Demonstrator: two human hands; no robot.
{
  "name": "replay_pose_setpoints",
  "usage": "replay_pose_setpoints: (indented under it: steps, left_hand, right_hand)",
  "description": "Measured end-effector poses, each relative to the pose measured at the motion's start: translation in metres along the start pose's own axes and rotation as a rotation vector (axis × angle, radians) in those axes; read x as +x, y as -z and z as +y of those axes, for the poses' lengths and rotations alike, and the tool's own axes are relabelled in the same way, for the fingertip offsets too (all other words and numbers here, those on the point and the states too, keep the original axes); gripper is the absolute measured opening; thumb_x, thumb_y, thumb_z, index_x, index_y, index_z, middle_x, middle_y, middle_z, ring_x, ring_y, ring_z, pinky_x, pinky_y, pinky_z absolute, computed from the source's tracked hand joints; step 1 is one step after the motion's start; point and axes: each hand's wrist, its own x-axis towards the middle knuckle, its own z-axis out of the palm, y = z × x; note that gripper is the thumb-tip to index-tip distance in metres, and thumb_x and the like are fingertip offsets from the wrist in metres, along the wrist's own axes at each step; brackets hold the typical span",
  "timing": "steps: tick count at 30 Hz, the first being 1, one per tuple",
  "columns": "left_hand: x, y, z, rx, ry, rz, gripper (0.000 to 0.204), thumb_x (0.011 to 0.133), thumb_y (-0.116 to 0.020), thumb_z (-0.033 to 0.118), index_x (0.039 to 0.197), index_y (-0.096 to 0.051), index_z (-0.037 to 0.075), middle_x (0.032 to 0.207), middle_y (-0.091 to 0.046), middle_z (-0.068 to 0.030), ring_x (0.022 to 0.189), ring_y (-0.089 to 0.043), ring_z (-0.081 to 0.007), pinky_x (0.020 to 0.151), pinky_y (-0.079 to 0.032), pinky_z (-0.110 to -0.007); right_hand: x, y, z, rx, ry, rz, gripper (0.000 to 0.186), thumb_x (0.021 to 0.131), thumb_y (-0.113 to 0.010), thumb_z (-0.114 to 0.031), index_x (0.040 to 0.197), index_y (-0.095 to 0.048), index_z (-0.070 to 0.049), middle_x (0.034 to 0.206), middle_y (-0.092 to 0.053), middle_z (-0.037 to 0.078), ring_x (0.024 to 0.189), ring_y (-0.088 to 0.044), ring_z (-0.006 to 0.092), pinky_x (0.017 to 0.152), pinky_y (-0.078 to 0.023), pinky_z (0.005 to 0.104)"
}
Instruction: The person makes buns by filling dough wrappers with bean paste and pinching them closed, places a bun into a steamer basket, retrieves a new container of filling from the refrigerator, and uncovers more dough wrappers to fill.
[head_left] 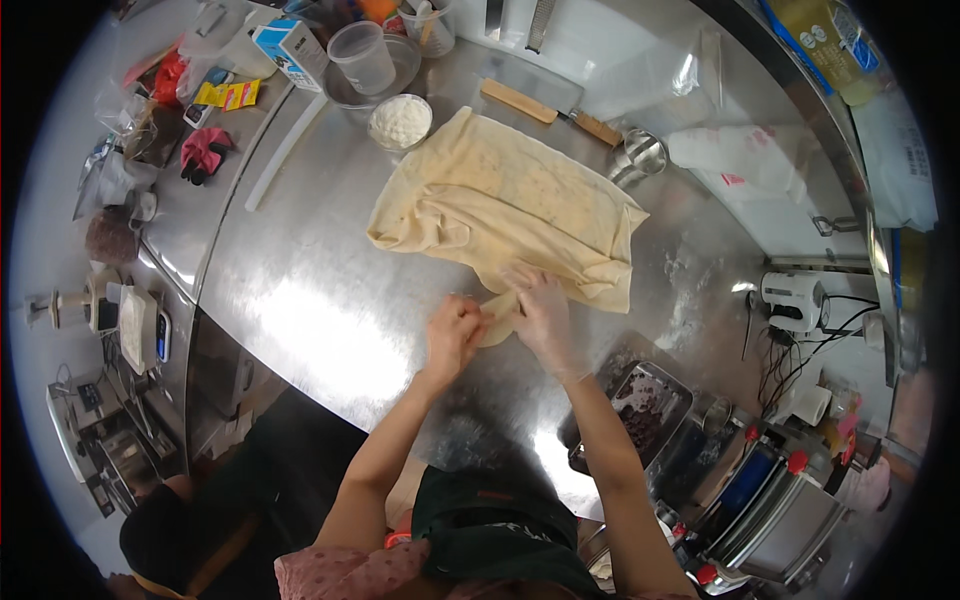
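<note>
A large pale sheet of dough [510, 190] lies folded and wrinkled on the steel table, with a narrow flap hanging toward me at its front edge. My left hand [455, 330] has its fingers curled closed on the left side of that flap. My right hand [542, 320], in a clear plastic glove, grips the flap just beside it, fingers bent over the dough and partly hiding it.
The steel table [270, 250] holds a bowl of white powder [398, 122], a wooden-handled tool [520, 98] and a metal cup [640, 155] behind the dough. A tray of dark filling [633, 412] sits right, near machinery. Another person [160, 540] is at lower left.
</note>
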Motion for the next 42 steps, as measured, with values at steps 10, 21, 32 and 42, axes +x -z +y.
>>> replay_pose_setpoints:
  steps: [10, 21, 32, 42]
  left_hand:
    - [0.112, 0.015, -0.041, 0.537, -0.074, 0.308, 0.026, 0.072, -0.074, 0.009, 0.098, -0.07, 0.006, 0.104, -0.063, -0.0103, 0.102, -0.054, -0.0308, 0.086, -0.047, -0.043]
    - [0.054, 0.091, -0.063, 0.272, -0.244, -0.043, 0.023, 0.067, -0.073, 0.002, 0.089, -0.073, 0.01, 0.111, -0.065, -0.0043, 0.11, -0.054, -0.033, 0.091, -0.047, -0.04]
    - [-0.01, -0.04, 0.027, -0.99, 0.52, -0.568, 0.038, 0.103, -0.039, 0.025, 0.128, -0.056, 0.002, 0.126, -0.059, -0.0138, 0.114, -0.056, -0.0223, 0.099, -0.043, -0.036]
    - [-0.101, -0.105, 0.152, -1.317, -0.135, -0.811, 0.054, 0.102, -0.034, 0.038, 0.149, -0.028, 0.011, 0.155, -0.03, -0.0075, 0.141, -0.032, -0.0287, 0.118, -0.024, -0.044]
  right_hand:
    - [-0.043, -0.005, 0.005, 0.102, 0.049, -0.353, 0.028, 0.076, -0.061, -0.008, 0.102, -0.072, -0.011, 0.105, -0.07, 0.01, 0.098, -0.066, 0.0275, 0.084, -0.05, 0.0394]
    - [-0.106, 0.03, -0.007, 0.645, -0.802, -0.271, 0.037, 0.089, -0.056, -0.008, 0.124, -0.061, 0.001, 0.105, -0.071, 0.013, 0.096, -0.065, 0.0147, 0.082, -0.051, 0.0284]
    - [-0.127, 0.125, -0.063, 0.956, -0.887, -0.138, 0.036, 0.088, -0.065, -0.028, 0.1, -0.068, 0.006, 0.086, -0.069, 0.008, 0.081, -0.063, 0.0132, 0.074, -0.051, 0.031]
    - [-0.233, 0.167, -0.09, 0.934, -0.949, 0.183, 0.037, 0.088, -0.063, -0.025, 0.117, -0.065, -0.002, 0.111, -0.068, 0.009, 0.109, -0.058, 0.0158, 0.096, -0.042, 0.0312]
